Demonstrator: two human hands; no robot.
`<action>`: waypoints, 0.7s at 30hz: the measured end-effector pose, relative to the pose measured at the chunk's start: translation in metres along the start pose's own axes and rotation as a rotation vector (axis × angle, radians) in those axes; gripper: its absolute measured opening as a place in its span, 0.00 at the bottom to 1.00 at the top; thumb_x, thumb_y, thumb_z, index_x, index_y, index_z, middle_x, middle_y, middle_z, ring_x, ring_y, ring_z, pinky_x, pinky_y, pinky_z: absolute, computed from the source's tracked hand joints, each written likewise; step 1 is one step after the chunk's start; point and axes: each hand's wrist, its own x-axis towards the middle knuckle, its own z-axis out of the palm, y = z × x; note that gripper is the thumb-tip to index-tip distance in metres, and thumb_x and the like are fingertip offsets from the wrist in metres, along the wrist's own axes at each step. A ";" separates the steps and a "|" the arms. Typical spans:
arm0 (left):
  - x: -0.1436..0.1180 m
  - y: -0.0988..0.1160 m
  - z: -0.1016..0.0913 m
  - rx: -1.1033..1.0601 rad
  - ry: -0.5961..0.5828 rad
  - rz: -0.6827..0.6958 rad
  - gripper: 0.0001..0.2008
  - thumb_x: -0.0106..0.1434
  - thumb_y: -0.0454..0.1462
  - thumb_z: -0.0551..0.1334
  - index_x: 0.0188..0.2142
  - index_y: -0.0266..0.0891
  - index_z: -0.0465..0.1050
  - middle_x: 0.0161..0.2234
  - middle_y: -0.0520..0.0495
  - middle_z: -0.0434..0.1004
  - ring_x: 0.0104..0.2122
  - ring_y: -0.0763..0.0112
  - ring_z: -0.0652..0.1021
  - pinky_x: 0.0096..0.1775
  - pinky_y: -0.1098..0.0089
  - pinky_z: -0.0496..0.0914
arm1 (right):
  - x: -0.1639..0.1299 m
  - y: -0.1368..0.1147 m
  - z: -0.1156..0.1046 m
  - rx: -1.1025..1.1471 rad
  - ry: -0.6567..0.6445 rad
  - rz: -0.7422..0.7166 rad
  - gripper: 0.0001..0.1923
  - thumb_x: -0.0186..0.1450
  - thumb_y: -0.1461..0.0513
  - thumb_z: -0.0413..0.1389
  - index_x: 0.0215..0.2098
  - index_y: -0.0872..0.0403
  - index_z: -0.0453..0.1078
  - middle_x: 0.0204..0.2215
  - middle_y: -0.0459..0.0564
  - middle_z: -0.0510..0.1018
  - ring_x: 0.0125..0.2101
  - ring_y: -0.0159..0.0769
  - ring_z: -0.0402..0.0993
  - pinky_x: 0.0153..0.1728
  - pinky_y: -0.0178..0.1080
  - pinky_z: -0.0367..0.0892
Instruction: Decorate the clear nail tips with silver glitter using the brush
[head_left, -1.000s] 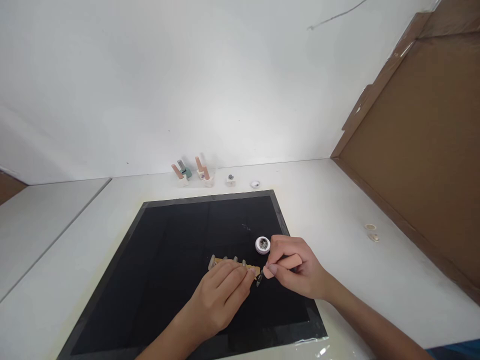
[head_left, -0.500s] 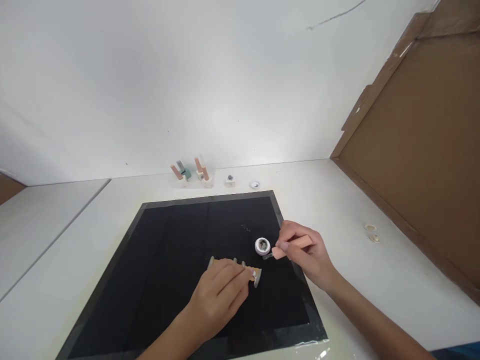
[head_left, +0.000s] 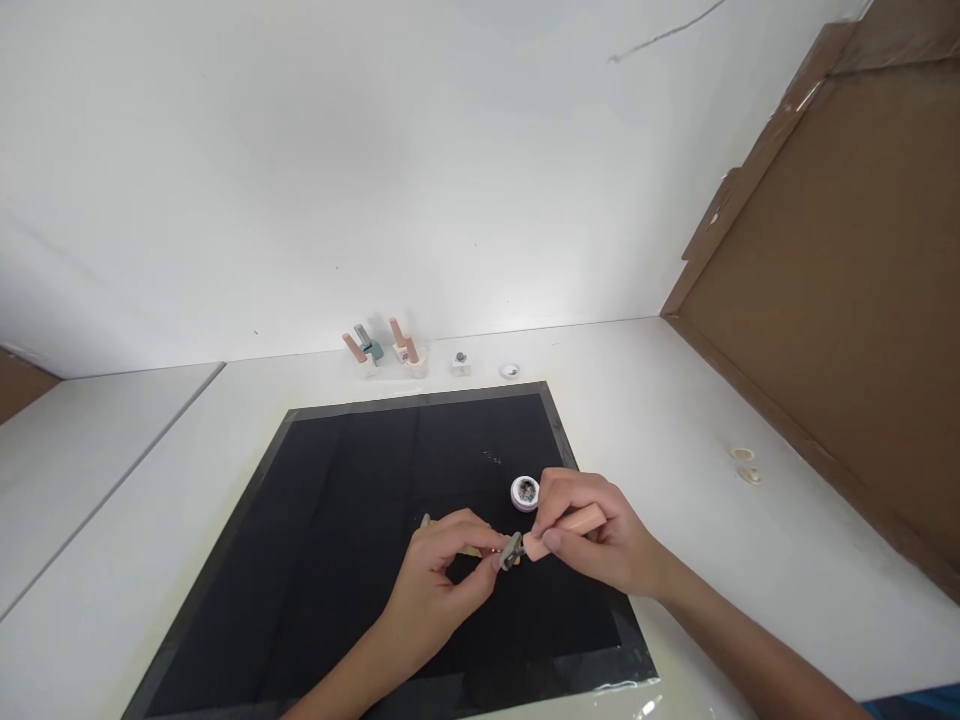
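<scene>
My left hand [head_left: 435, 580] pinches a greyish false nail [head_left: 511, 551] between thumb and fingertips, above a black mat [head_left: 352, 500]. In my right hand [head_left: 607, 535] is a nail polish brush [head_left: 577, 525] with a peach handle, its tip at the false nail. Whether the bristles touch the surface is hard to make out. A small round pot of glitter [head_left: 524, 493] stands on the mat just beyond my right fingers. Partly hidden under my left hand lies a yellowish piece with another greyish nail [head_left: 426, 521] at its end.
Several polish bottles [head_left: 409, 358] with peach and grey caps stand along the wall. To their right are a small clear bottle [head_left: 460, 364] and a white lid [head_left: 510, 371]. Two small cream pieces [head_left: 748, 475] lie at the right, by a brown cardboard panel [head_left: 832, 270].
My left hand has lifted and now pinches the false nail. My right hand has brought the brush from beside the glitter pot down and left to that nail.
</scene>
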 end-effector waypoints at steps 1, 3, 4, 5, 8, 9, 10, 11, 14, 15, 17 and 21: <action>0.000 0.000 0.000 0.000 -0.003 -0.005 0.09 0.55 0.26 0.60 0.29 0.38 0.78 0.23 0.49 0.78 0.24 0.72 0.76 0.28 0.73 0.70 | 0.000 0.000 0.000 -0.010 0.020 0.021 0.06 0.62 0.66 0.55 0.28 0.54 0.71 0.23 0.47 0.72 0.24 0.32 0.66 0.25 0.35 0.62; 0.000 -0.001 0.000 -0.009 -0.007 -0.013 0.09 0.55 0.26 0.60 0.29 0.38 0.78 0.23 0.49 0.78 0.24 0.72 0.76 0.28 0.73 0.70 | 0.001 0.001 -0.001 -0.014 0.076 0.063 0.08 0.62 0.66 0.54 0.26 0.54 0.70 0.23 0.46 0.71 0.23 0.31 0.66 0.25 0.35 0.62; 0.000 -0.001 0.000 -0.015 -0.008 -0.016 0.09 0.55 0.25 0.60 0.29 0.38 0.77 0.24 0.49 0.78 0.24 0.72 0.76 0.28 0.73 0.70 | 0.001 0.001 -0.002 -0.009 0.108 0.081 0.08 0.62 0.66 0.54 0.25 0.54 0.70 0.23 0.46 0.70 0.23 0.31 0.66 0.25 0.35 0.62; 0.000 -0.001 0.000 -0.020 -0.008 -0.019 0.09 0.55 0.25 0.60 0.29 0.38 0.77 0.24 0.49 0.78 0.24 0.72 0.76 0.28 0.73 0.70 | 0.002 0.001 -0.002 0.001 0.141 0.099 0.08 0.62 0.66 0.54 0.24 0.54 0.69 0.22 0.45 0.70 0.23 0.30 0.66 0.25 0.34 0.62; -0.001 0.000 0.000 -0.027 -0.006 -0.026 0.10 0.55 0.25 0.60 0.29 0.38 0.77 0.24 0.49 0.78 0.24 0.72 0.76 0.28 0.74 0.70 | 0.003 0.001 -0.004 0.026 0.225 0.121 0.09 0.61 0.67 0.53 0.23 0.54 0.67 0.21 0.44 0.70 0.23 0.30 0.66 0.25 0.34 0.62; -0.001 0.000 0.000 -0.023 -0.005 -0.027 0.10 0.55 0.25 0.60 0.29 0.38 0.77 0.24 0.49 0.78 0.24 0.73 0.76 0.27 0.74 0.70 | 0.003 0.001 -0.004 0.023 0.240 0.106 0.09 0.61 0.67 0.53 0.23 0.53 0.67 0.21 0.44 0.70 0.23 0.31 0.66 0.24 0.34 0.62; -0.001 0.001 0.000 -0.019 -0.005 -0.025 0.10 0.55 0.25 0.60 0.29 0.38 0.77 0.24 0.49 0.77 0.24 0.73 0.76 0.27 0.74 0.70 | 0.003 0.001 -0.004 0.008 0.248 0.081 0.09 0.61 0.67 0.53 0.23 0.53 0.66 0.21 0.45 0.70 0.22 0.31 0.66 0.24 0.34 0.62; 0.000 0.001 0.000 -0.010 -0.004 -0.019 0.10 0.55 0.25 0.59 0.29 0.38 0.77 0.23 0.49 0.77 0.24 0.73 0.76 0.27 0.74 0.70 | 0.003 0.000 -0.004 -0.021 0.248 0.045 0.09 0.61 0.67 0.52 0.23 0.53 0.66 0.21 0.45 0.70 0.22 0.31 0.66 0.24 0.34 0.62; 0.001 0.002 0.000 0.048 0.008 0.017 0.09 0.56 0.26 0.59 0.29 0.38 0.77 0.23 0.49 0.77 0.23 0.73 0.76 0.26 0.75 0.70 | 0.002 -0.005 0.001 -0.173 0.218 -0.112 0.09 0.60 0.69 0.52 0.24 0.52 0.66 0.19 0.45 0.71 0.20 0.31 0.64 0.22 0.35 0.61; 0.001 0.001 0.000 0.077 0.017 0.037 0.09 0.56 0.26 0.59 0.29 0.37 0.77 0.23 0.49 0.77 0.23 0.73 0.76 0.25 0.75 0.70 | 0.001 -0.006 0.003 -0.236 0.209 -0.174 0.08 0.59 0.70 0.52 0.25 0.52 0.66 0.19 0.45 0.71 0.19 0.31 0.63 0.20 0.35 0.60; 0.001 0.000 0.001 0.134 0.046 0.095 0.09 0.56 0.26 0.59 0.30 0.37 0.76 0.23 0.49 0.76 0.23 0.73 0.75 0.25 0.75 0.71 | 0.000 -0.008 0.007 -0.371 0.213 -0.307 0.09 0.57 0.71 0.51 0.27 0.51 0.66 0.17 0.44 0.69 0.17 0.31 0.60 0.17 0.34 0.58; 0.000 -0.003 0.002 0.236 0.107 0.221 0.09 0.57 0.25 0.59 0.33 0.36 0.75 0.25 0.47 0.76 0.24 0.73 0.76 0.26 0.74 0.72 | -0.005 -0.007 0.012 -0.631 0.185 -0.541 0.12 0.53 0.71 0.51 0.33 0.51 0.67 0.17 0.44 0.67 0.15 0.31 0.60 0.15 0.36 0.57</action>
